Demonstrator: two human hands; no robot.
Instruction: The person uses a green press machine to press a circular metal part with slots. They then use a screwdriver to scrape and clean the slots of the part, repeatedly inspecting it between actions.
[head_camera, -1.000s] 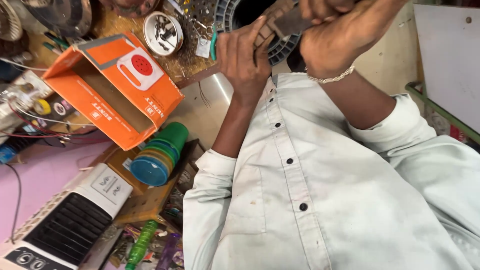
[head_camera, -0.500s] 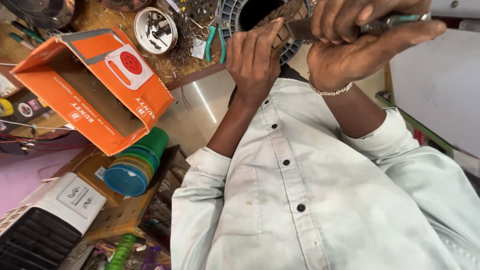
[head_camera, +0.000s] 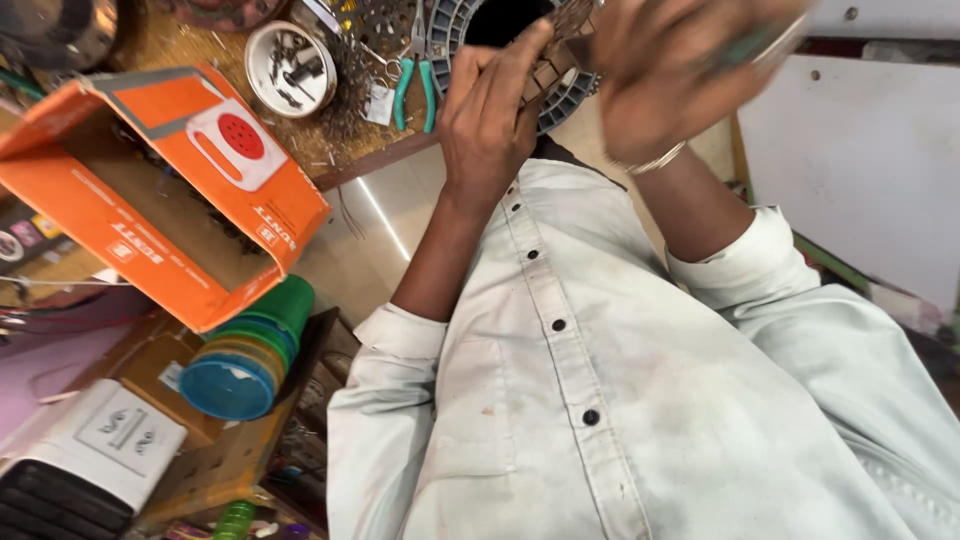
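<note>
My left hand (head_camera: 490, 130) is raised in front of my white buttoned shirt (head_camera: 600, 400), its fingers pressed on a round grey ribbed part (head_camera: 560, 90) with a dark opening, at the top of the view. My right hand (head_camera: 680, 80) is beside it, blurred by motion, and is shut on a thin tool with a greenish handle (head_camera: 755, 45). A thin bracelet sits on that wrist. The tool's tip and most of the round part are hidden behind the hands.
An open orange cardboard box (head_camera: 150, 200) lies at the left on a cluttered wooden bench. By it are a round tin of small parts (head_camera: 290, 65), teal-handled pliers (head_camera: 415, 80), stacked green and blue plastic cups (head_camera: 250, 350), a white switch box (head_camera: 110, 440) and, right, a white panel (head_camera: 860, 150).
My right hand has moved quickly by the round part and is now blurred. My left hand stays on the part. The view has drifted, so the orange box sits lower in the picture.
</note>
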